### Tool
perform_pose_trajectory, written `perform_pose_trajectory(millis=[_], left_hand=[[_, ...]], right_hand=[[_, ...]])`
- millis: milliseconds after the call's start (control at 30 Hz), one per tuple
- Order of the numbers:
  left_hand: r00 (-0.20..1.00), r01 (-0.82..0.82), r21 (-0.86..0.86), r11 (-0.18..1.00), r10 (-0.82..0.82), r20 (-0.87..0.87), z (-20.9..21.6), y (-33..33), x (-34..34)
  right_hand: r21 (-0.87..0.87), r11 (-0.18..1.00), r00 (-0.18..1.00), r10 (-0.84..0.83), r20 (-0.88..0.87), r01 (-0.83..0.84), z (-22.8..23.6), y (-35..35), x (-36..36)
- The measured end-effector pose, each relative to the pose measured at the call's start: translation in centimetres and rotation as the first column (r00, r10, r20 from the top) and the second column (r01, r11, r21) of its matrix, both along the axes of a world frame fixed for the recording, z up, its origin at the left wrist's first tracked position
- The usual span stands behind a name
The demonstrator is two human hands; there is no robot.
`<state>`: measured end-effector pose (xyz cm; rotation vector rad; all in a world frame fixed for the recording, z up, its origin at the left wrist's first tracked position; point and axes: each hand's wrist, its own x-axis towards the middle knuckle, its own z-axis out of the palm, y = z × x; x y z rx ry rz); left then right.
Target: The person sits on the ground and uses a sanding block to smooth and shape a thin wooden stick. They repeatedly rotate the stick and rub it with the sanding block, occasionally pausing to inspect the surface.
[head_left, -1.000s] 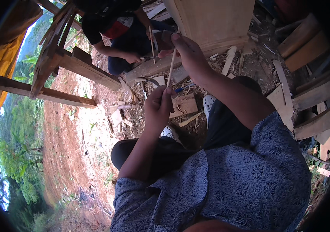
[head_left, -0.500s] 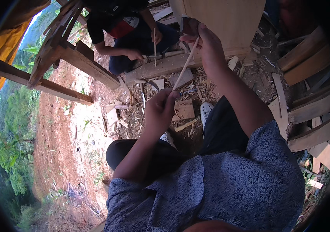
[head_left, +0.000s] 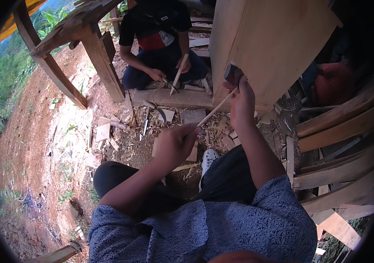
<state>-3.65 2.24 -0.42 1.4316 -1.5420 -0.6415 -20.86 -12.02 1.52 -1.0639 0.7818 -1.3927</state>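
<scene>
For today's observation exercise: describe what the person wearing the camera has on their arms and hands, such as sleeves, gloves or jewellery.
Both forearms are bare. The left hand and right hand wear no gloves, and no rings or watch can be seen. Short sleeves of a blue shirt with a small pale repeating pattern end around the elbows.

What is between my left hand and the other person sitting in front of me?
In the head view, between the left hand and the person lies ground strewn with wood chips, a knife and a log.
</scene>
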Motion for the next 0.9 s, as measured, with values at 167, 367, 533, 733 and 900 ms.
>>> perform_pose_trajectory(millis=[167,367,533,733,900], left_hand=[[1.000,0.018,0.012,1.000,-0.018,0.012,0.4,0.0,0.8],[0.999,0.024,-0.075,0.997,-0.026,-0.022,0.6,0.0,1.5],[0.999,0.007,-0.130,0.991,-0.001,0.048,0.6,-0.2,1.4],[0.999,0.021,-0.167,0.986,-0.015,0.038,0.7,0.1,1.4],[0.996,0.019,-0.159,0.987,-0.004,0.092,0.3,-0.6,1.1]], right_hand=[[0.104,0.972,0.977,0.205,0.059,-0.210,-1.7,5.0,4.0],[-0.013,1.000,0.999,0.016,0.032,-0.016,-0.2,1.3,2.0],[0.099,0.960,0.965,0.260,0.038,-0.262,-1.7,6.9,5.1],[-0.002,1.000,0.999,0.001,0.035,-0.001,-0.2,1.0,1.8],[0.079,0.977,0.980,0.199,-0.018,-0.197,-1.6,5.2,4.1]])
